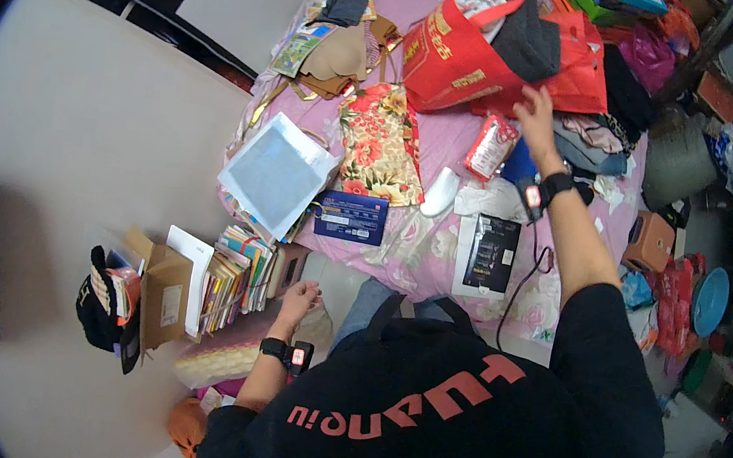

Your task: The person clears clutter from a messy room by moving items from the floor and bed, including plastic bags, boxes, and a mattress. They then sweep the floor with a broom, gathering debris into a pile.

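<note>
My right hand point(536, 121) reaches over the bed with its fingers spread and nothing held. It is just in front of a red shopping bag point(457, 59) filled with cloth. Left of this hand lies a red-and-white wrapped packet point(492, 147), and a white shoe-shaped item point(440, 192) is nearer to me. A floral fabric piece point(372, 142) lies beside a dark blue flat box point(350, 217). A black flat package point(492, 252) rests on a white sheet. My left hand point(301, 301) hangs low beside my legs, fingers slightly curled and apart, near bundled books point(253, 262).
The bed point(405, 252) has a pink floral cover. A bluish flat package point(278, 174) and beige garments point(338, 53) lie on its left side. On the left are a cardboard box point(164, 295) and a pale wall. Bags, a blue basin point(710, 302) and other items crowd the right.
</note>
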Motion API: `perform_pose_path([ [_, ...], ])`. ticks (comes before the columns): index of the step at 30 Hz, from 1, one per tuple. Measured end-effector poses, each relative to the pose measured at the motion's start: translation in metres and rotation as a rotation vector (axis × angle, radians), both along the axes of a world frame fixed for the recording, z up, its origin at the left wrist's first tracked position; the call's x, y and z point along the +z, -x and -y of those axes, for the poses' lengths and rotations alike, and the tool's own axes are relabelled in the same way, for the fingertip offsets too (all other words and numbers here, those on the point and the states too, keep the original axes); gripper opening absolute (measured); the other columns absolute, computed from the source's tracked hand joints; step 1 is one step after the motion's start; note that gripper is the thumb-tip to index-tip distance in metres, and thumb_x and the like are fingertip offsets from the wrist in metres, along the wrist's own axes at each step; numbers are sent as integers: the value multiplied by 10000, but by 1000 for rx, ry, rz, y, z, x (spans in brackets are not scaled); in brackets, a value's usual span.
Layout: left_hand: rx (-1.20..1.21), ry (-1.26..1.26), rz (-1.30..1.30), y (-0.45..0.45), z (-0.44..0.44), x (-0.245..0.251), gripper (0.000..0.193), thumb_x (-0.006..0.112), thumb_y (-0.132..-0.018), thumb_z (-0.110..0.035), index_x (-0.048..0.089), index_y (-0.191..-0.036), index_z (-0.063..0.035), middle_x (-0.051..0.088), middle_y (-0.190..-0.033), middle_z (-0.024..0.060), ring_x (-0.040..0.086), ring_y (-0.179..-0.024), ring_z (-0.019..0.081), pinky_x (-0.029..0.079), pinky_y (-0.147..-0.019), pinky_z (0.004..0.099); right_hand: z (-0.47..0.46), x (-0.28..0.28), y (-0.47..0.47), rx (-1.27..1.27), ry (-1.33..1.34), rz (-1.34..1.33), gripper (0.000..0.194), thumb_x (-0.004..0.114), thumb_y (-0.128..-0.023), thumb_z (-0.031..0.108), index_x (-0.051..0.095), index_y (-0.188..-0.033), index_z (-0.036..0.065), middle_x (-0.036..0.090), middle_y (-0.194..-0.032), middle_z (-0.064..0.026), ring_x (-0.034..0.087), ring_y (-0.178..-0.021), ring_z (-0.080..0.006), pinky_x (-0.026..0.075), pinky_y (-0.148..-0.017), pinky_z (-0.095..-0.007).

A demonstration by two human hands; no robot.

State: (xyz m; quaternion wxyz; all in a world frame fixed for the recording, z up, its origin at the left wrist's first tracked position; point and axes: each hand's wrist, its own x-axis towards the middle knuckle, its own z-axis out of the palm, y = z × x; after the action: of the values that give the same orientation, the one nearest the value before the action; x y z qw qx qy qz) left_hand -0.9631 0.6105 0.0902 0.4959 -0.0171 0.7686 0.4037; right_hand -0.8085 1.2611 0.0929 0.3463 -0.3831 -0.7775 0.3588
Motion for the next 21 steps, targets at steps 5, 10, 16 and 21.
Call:
perform_pose_path([
  [5, -200, 28, -33, 21, -13, -14, 294, 566, -960, -199, 599, -1182, -9, 675, -985, 60, 668, -816, 145, 494, -685, 276, 147, -105, -150, 22, 331, 463, 392, 639, -822, 134, 625, -1199, 27, 662, -1155, -152, 623, -1077, -276, 475, -940, -346],
  [10, -473, 19, -13, 56, -42, -29, 243, 585, -964, -218, 620, -1054, 5, 660, -882, 55, 654, -771, 144, 496, -650, 276, 323, -140, -319, -18, 848, 478, 259, 619, -860, 153, 660, -1088, 39, 665, -884, -77, 618, -790, -171, 498, -724, -315],
  [16, -702, 71, 45, 102, -107, -54, 191, 595, -956, -221, 632, -979, -36, 662, -860, 69, 635, -736, 161, 485, -629, 280, 474, -100, -414, -598, 1137, 10, 166, 606, -889, 147, 619, -1015, 41, 596, -739, -27, 562, -669, -140, 462, -601, -288],
  [21, -800, 36, 63, 113, -188, -64, 184, 591, -956, -233, 619, -1005, -58, 676, -853, 60, 662, -733, 182, 503, -632, 303, 559, -106, -423, -736, 1109, -652, 208, 629, -904, 164, 641, -1060, 28, 646, -854, -55, 600, -729, -156, 485, -648, -310],
])
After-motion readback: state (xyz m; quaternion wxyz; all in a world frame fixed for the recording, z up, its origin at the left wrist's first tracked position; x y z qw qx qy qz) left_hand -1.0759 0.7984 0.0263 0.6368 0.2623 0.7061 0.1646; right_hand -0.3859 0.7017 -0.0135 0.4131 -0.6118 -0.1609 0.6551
